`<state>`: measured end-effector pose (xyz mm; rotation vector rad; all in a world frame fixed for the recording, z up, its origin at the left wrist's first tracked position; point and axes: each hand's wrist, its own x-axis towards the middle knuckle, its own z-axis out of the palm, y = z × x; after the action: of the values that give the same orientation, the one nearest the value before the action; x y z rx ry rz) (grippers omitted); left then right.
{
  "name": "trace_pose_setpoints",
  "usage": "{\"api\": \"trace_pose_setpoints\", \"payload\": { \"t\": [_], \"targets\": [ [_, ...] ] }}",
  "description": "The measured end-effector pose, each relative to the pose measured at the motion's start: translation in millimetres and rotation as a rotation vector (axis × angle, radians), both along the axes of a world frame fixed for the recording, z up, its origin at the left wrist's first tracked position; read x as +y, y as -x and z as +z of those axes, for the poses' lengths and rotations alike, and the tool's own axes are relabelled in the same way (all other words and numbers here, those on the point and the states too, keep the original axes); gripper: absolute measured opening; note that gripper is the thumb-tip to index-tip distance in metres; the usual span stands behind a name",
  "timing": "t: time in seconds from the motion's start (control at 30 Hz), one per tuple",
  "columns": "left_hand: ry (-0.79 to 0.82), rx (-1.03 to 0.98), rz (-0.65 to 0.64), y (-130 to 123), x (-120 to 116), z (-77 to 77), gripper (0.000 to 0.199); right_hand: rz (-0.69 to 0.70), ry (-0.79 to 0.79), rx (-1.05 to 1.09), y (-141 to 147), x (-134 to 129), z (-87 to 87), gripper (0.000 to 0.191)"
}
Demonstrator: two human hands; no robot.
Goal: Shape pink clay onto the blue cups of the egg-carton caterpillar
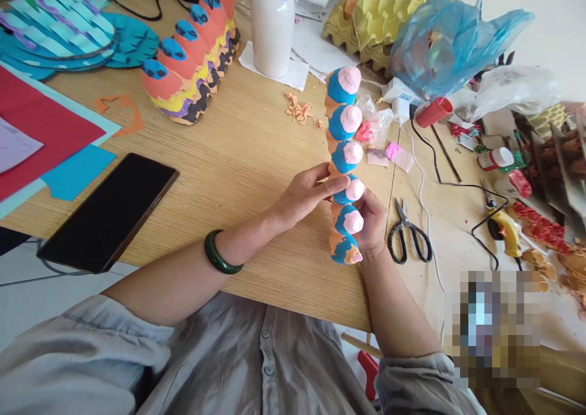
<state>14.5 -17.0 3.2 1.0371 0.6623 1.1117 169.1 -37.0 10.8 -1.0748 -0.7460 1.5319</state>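
Gripped between both hands, just above the pale wood-grain tabletop — a long egg-carton strip, its cups painted blue and orange, each capped with a soft-looking pink dome. Whether its lower end rests on the wood: impossible to tell from this angle.

Left hand across the strip from the side, fingers almost straight and close together, pressed against the middle cups. Right hand curled around the lower cups, fingers bent and in firm-looking contact; exact grip strength impossible to judge. Jade bangle on the left wrist.

Likely trouble: too hard a squeeze, crushing or creasing the thin cups; a stray fingertip denting a pink dome or working it loose; any twist, creasing the strip at the narrow joints between cups. Also risky — the black smartphone close to the table edge, within reach of a careless left forearm, and the black-handled scissors just beside the right forearm. Farther right, the black cord near the yellow glue gun, easily snagged by a wide elbow movement, dragging the gun across the table.
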Motion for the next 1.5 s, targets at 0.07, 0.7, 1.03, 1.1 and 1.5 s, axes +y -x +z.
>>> {"api": "trace_pose_setpoints", "payload": {
  "t": [0.07, 0.7, 1.03, 1.1, 1.5],
  "targets": [
    [0.008, 0.012, -0.025, 1, 1, 1.1, 0.055, 0.016, -0.022, -0.020, 1, 1, 0.2, 0.031],
    [0.243, -0.074, -0.132, 5, 7, 3.4, 0.033, 0.065, -0.253, -0.269, -4, 0, -7.4, 0.046],
    [0.243, 0.004, -0.023, -1, 4, 3.9, 0.036, 0.053, -0.233, -0.304, 1, 4, -7.8, 0.040],
    [0.226, 0.015, 0.009, -2, 4, 2.7, 0.036, 0.046, -0.245, -0.348, 2, 3, -5.2, 0.043],
    [0.069, 0.109, 0.069, -2, 1, -3.7, 0.072, -0.029, -0.092, -0.200, 2, 7, -5.4, 0.037]
  ]
}}
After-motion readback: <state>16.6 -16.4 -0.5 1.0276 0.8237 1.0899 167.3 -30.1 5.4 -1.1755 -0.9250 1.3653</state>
